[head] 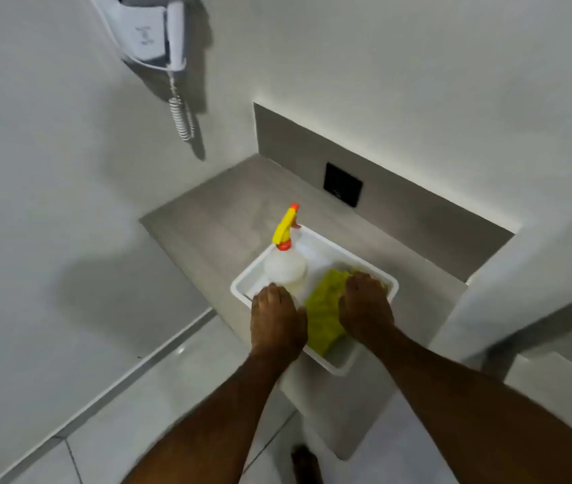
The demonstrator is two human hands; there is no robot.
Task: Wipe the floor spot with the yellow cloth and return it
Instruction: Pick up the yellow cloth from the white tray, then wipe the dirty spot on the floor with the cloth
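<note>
Grey ledge point(207, 218) bearing a white tray point(344, 370): right hand point(364, 309) presses the yellow cloth point(323, 309), apparently gripping; left hand point(275, 323), near the spray bottle point(286, 263), grip indeterminable.

Left hand point(277, 321), right hand point(364, 309) palm-down, forearms extended.
</note>
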